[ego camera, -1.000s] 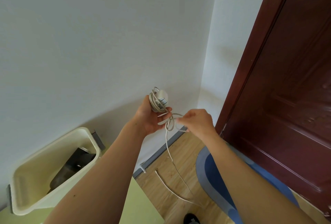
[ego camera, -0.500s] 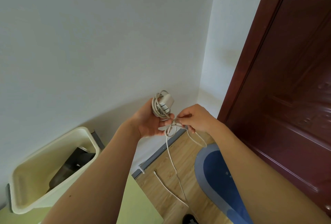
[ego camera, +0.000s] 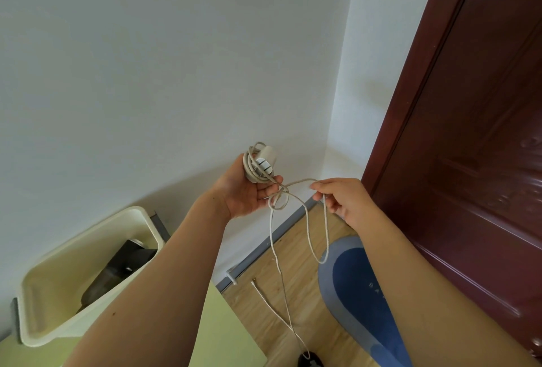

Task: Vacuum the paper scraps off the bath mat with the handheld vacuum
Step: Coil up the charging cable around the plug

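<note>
The left hand (ego camera: 249, 190) is raised before the white wall (ego camera: 146, 73), palm up, curled around a white plug-in adapter (ego camera: 264, 161) with a coil of off-white cord (ego camera: 255, 173) wrapped round it. The right hand (ego camera: 344, 199), at 3 o'clock of the left and just apart from it, pinches a strand of that cord between thumb and fingertips. Between the hands the cord crosses itself in a loose knot-like tangle; from it one loop hangs down to the near end of the bath mat (ego camera: 352, 293), and a long strand drops toward a dark object (ego camera: 308, 362) at the bottom edge, too cut off to name. The cord's free end lies on the wooden floor (ego camera: 293, 293), at 9 o'clock of the mat.

The bath mat is oval, dark blue inside a grey-blue border, with small pale lettering. It lies on the floor at 5 o'clock from the hands, its right side running under the right forearm, close by the dark red door (ego camera: 469, 161). No paper scraps can be made out on the part in view.

At 8 o'clock a cream plastic bin (ego camera: 88, 264) stands against the wall on a pale green bench (ego camera: 223, 337); inside it lies a dark object (ego camera: 117, 270), possibly the handheld vacuum, though I cannot tell. A grey skirting strip (ego camera: 264, 255) edges the wall. Open floor is a narrow wedge between bench edge, skirting and mat.
</note>
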A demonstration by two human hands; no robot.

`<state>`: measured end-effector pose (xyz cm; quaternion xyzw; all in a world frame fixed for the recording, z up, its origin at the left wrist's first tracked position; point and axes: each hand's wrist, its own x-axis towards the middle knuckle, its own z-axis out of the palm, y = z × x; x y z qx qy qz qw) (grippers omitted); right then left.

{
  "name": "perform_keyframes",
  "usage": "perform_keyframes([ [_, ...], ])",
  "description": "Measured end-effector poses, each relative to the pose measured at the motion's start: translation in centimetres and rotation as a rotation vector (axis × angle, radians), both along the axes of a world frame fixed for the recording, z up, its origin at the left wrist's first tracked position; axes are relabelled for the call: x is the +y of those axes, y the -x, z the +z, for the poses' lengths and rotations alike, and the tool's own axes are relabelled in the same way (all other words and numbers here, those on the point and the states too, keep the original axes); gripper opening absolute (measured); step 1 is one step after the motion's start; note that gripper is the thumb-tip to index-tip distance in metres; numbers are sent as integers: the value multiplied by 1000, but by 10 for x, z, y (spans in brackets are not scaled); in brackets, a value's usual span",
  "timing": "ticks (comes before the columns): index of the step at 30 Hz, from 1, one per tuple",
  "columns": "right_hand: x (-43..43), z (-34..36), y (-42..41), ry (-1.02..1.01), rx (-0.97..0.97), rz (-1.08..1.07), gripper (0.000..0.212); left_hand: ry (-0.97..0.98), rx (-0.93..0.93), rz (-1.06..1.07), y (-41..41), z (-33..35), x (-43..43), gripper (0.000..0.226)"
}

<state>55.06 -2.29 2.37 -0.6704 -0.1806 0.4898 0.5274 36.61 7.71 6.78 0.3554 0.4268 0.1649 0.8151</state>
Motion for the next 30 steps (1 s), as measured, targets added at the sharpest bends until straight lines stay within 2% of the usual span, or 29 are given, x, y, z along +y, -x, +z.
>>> perform_keyframes([
  [4,0,0,-9,32,19,-170,2,-2,-12,4,-3,1,-3,51],
  [6,-2,2,-13,60,-98,-181,8,4,-14,12,-6,0,-4,51],
  [9,-6,11,-16,136,-527,96,19,-17,19,-11,-6,1,-3,50],
  [11,-2,22,-11,54,-655,369,39,-41,61,-56,-5,1,-3,51],
  [12,1,28,-7,9,-680,497,45,-52,80,-82,-5,2,-5,52],
  [14,7,36,3,-27,-711,678,41,-64,101,-125,-8,1,-8,55],
  [19,7,38,3,-32,-607,773,11,-62,120,-152,-6,1,-6,55],
  [22,3,31,0,-59,-469,633,7,-67,109,-175,-2,2,-3,55],
  [26,-3,21,-3,-71,-193,327,11,-17,17,-157,1,4,-1,52],
  [30,-3,15,-18,-5,-50,-26,17,7,-87,-140,-2,6,-2,50],
])
